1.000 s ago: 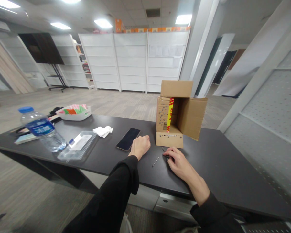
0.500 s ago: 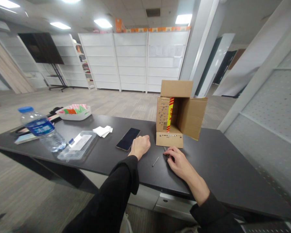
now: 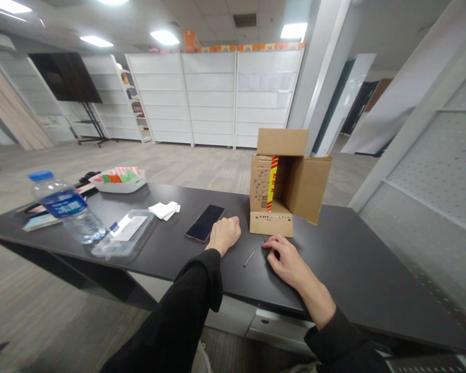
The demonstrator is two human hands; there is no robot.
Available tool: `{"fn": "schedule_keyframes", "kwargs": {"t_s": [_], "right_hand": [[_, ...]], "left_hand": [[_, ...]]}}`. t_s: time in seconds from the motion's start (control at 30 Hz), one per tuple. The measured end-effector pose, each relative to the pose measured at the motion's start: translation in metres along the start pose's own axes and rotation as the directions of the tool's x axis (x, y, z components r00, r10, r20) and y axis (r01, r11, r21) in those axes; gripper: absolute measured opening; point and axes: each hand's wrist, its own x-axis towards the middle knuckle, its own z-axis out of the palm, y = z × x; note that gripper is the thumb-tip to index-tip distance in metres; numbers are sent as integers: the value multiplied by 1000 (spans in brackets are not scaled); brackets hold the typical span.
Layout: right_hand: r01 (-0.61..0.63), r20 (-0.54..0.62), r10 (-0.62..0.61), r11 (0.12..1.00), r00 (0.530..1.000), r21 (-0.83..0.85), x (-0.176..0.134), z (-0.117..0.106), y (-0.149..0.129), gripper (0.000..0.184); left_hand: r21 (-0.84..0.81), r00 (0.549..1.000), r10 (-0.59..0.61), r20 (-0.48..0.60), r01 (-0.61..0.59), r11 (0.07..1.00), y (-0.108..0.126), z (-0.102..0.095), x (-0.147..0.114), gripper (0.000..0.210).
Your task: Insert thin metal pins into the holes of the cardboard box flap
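Observation:
My left hand (image 3: 225, 234) rests on the dark table as a closed fist, beside the lower right edge of a black phone (image 3: 205, 223). Whatever it may hold is hidden. With bent fingers, my right hand (image 3: 283, 257) pinches down at a few thin metal nails (image 3: 265, 240), partly covered by the fingertips. One loose nail (image 3: 249, 258) lies on the table between my hands. Just beyond the right hand stands an open cardboard box (image 3: 272, 224), its mouth facing me. Small holes or nail heads dot its left flap and its lower flap.
Left on the table (image 3: 345, 259) are a clear plastic case (image 3: 140, 233), folded white tissues (image 3: 164, 210) and a tilted-looking water bottle (image 3: 72, 207). A white basket (image 3: 126, 185) with colourful contents sits behind them. A perforated panel (image 3: 438, 171) borders the right side.

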Motion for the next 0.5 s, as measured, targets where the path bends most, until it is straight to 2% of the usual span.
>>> {"fn": "schedule_keyframes", "kwargs": {"t_s": [0.5], "right_hand": [[17, -9, -18, 1000, 1000, -19, 0, 0, 0, 35]], "left_hand": [[10, 1000, 6, -10, -6, 1000, 0, 1, 0, 37]]}}
